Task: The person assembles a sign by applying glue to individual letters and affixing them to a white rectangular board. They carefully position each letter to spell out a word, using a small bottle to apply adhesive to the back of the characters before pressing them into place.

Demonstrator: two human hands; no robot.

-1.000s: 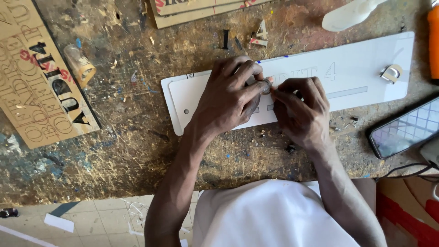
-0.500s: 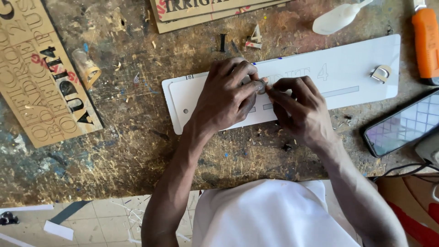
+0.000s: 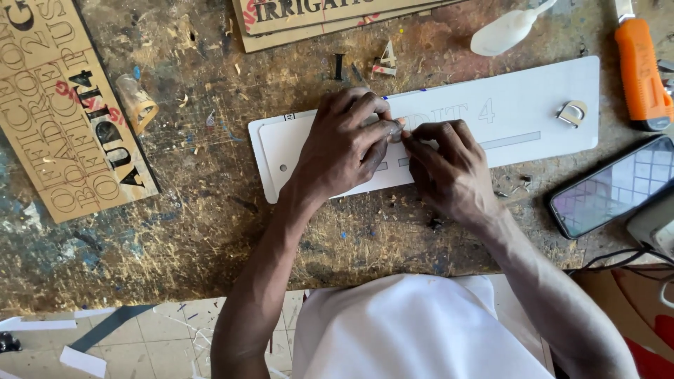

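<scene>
Left hand (image 3: 347,140) and right hand (image 3: 449,168) stayed together over the white plate (image 3: 533,105) at mid worktop (image 3: 196,231), fingertips pinched on a small piece; only slight finger shifts since a second ago, so the same fine work went on

A long plaque (image 3: 519,112) lay across the middle of the desk (image 3: 210,231). Both hands rested on it, the left hand (image 3: 344,144) just left of the right hand (image 3: 449,172), fingertips meeting. A small bracket (image 3: 573,112) sat on the plaque's right end. Left of the plaque lay a stencil board (image 3: 67,105), with a tape roll (image 3: 137,102) between them. Behind the plaque lay another stencil board (image 3: 316,14) and a spoon (image 3: 507,28). A utility knife (image 3: 640,70) and a phone (image 3: 612,186) lay at the right.
</scene>
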